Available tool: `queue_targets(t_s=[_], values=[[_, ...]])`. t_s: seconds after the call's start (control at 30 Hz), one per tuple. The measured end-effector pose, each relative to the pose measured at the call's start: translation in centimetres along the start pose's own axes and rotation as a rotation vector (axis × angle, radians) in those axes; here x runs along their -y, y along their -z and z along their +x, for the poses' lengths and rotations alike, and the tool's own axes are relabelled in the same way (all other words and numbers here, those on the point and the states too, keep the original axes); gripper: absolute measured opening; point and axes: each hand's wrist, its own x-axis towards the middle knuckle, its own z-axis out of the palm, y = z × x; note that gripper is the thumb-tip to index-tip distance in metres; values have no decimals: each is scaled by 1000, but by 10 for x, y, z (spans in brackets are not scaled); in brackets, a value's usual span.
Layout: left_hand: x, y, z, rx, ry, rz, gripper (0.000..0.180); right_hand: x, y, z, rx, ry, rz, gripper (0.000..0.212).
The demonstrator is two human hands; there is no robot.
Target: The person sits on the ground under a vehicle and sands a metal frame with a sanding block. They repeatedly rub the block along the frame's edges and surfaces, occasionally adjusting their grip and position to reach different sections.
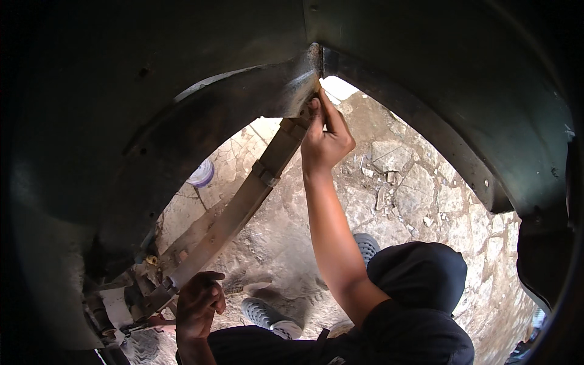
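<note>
My right hand (328,140) is raised to the lower corner of a dark curved metal panel (243,91). Its fingers are pinched together at the panel's rusty, scraped edge. Whatever sits between the fingertips is too small and hidden to make out. Low on the left, my left hand (199,301) hovers near the end of a long dusty leaf spring (225,225) with its fingers loosely curled and apart. I see nothing in it. A metal clamp (265,173) wraps the spring partway along, and its upper end passes behind the panel corner.
Dark green bodywork (438,73) arches overhead, with a flanged edge (426,128) curving down on the right. Broken stone paving (413,182) lies below. A white and purple tub (201,174) stands beyond the spring. Metal parts (112,304) crowd the lower left. My shoes (271,315) rest on the ground.
</note>
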Motion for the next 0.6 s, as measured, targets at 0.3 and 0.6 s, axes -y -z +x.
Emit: queue_targets(t_s=[0.3,0.6], values=[[2,2,1,7,24,33,39,-3,18,-12,202,-56,29,34],[7,2,6,15,70,75,39,-19,33,18,303,-166,195,28]])
